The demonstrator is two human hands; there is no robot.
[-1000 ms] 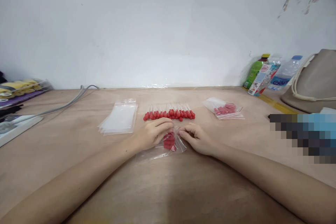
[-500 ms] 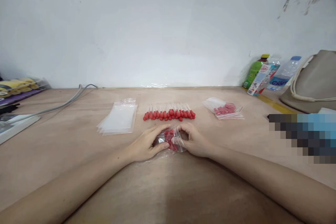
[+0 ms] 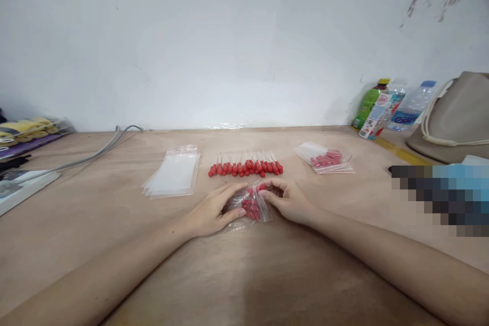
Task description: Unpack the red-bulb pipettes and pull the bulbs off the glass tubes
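Observation:
In the middle, near me, lies a clear zip bag (image 3: pixel 250 209) with several red-ended pieces inside. My left hand (image 3: pixel 214 210) is curled around the bag's left side, its thumb pressing on the film. At the bag's upper right, my right hand (image 3: pixel 286 198) pinches a red-ended dropper (image 3: pixel 262 188) between thumb and fingers; whether film lies between them I cannot tell. Just beyond my hands is a row of droppers (image 3: pixel 244 167), with red bulbs towards me and thin clear stems pointing to the wall.
A fanned stack of clear zip bags (image 3: pixel 173 170) lies left of the row. To the right are filled bags (image 3: pixel 326 159) with red pieces inside. Bottles (image 3: pixel 372 104) and a beige bag (image 3: pixel 453 117) stand far right. A grey cable (image 3: pixel 101 150) runs along the left.
My right hand has shifted slightly right and up, from the bag's edge to a red end at its upper right. The red pieces inside have shifted. My left hand stays nearly still.

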